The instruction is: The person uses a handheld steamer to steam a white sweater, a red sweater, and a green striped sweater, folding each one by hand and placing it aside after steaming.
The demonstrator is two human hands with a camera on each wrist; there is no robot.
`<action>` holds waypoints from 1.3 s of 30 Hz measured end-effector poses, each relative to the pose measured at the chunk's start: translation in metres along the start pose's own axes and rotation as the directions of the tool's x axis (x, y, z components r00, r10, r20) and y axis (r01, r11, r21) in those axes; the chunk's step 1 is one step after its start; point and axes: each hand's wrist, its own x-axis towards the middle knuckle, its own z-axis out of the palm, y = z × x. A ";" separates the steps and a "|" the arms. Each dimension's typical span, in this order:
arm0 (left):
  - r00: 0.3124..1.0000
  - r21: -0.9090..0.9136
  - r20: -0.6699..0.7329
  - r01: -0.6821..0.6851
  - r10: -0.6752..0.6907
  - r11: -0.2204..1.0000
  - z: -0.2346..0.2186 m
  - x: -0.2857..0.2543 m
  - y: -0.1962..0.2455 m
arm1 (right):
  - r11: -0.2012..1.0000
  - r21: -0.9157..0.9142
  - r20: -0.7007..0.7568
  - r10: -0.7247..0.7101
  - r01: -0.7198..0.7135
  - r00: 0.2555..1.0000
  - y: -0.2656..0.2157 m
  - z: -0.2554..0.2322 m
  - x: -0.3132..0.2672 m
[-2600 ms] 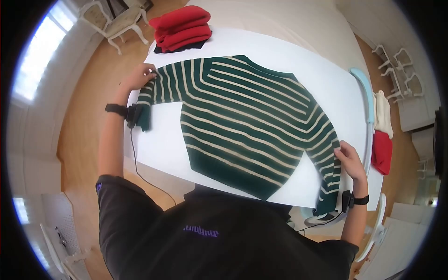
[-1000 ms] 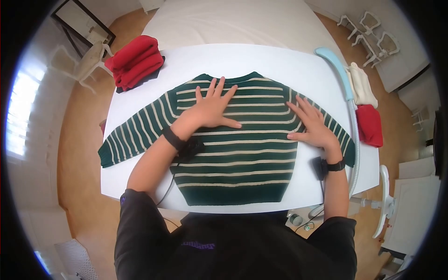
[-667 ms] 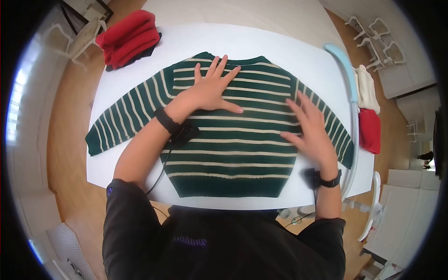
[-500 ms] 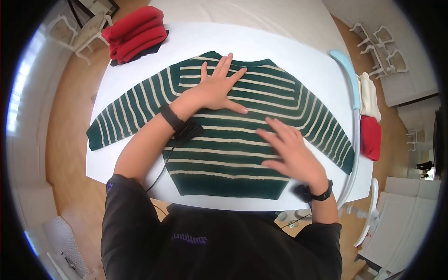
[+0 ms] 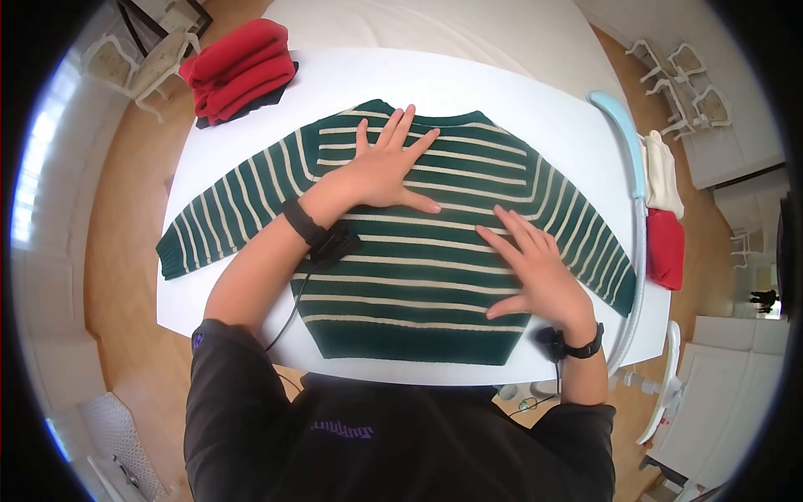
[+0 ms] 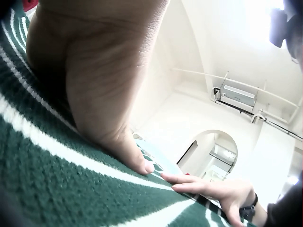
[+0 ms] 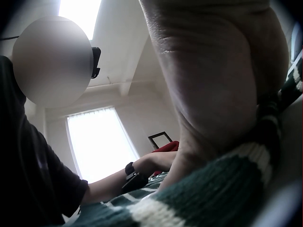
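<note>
A dark green sweater with cream stripes lies spread on the white table, its neckline at the far side and both sleeves reaching outward. My left hand rests on the upper chest with fingers spread, the tips near the neckline. In the left wrist view the thumb of that left hand lies along the knit. Lower down, at the right side of the body, my right hand touches the sweater with straight, spread fingers. The heel of the right hand stands over the sweater's edge in the right wrist view.
Folded red cloth is stacked on a black piece at the back left. Along the right edge runs a light-blue curved piece on a pale tube. Beside it lie cream cloth and a red cloth.
Both hands let go of the sleeves and came onto the body. The sweater now lies straighter, sleeves extended. Lately the right hand slid from the right shoulder down toward the lower side; the left stayed.
</note>
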 end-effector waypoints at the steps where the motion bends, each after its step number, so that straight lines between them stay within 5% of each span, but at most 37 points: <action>1: 1.000 -0.003 -0.014 -0.002 0.002 1.000 0.001 0.000 0.000 | 1.000 -0.003 -0.003 0.000 0.000 1.000 0.000 0.000 0.000; 6: 0.997 -0.043 -0.072 -0.013 0.010 0.999 -0.018 -0.009 0.006 | 1.000 0.011 -0.014 0.011 -0.011 1.000 -0.001 -0.001 -0.002; 9: 0.951 -0.066 -0.267 -0.179 0.156 0.982 -0.047 -0.030 0.032 | 1.000 0.005 -0.008 0.008 -0.008 1.000 -0.001 -0.002 -0.002; 13: 0.962 -0.130 -0.087 -0.270 0.261 0.954 -0.044 -0.044 0.061 | 0.999 0.023 -0.029 -0.027 0.028 0.999 0.003 0.000 -0.002; 15: 0.947 -0.168 0.140 -0.266 0.290 0.949 -0.026 -0.044 0.066 | 0.999 0.029 -0.022 -0.023 0.023 1.000 0.001 -0.001 -0.001; 18: 0.945 -0.071 0.189 -0.259 0.268 0.963 -0.006 -0.042 0.067 | 0.999 0.015 -0.021 -0.033 0.033 0.999 0.005 0.000 -0.002; 39: 0.937 -0.074 0.213 -0.267 0.277 0.961 -0.007 -0.040 0.066 | 0.991 0.126 -0.075 -0.039 0.048 0.996 0.014 0.003 0.000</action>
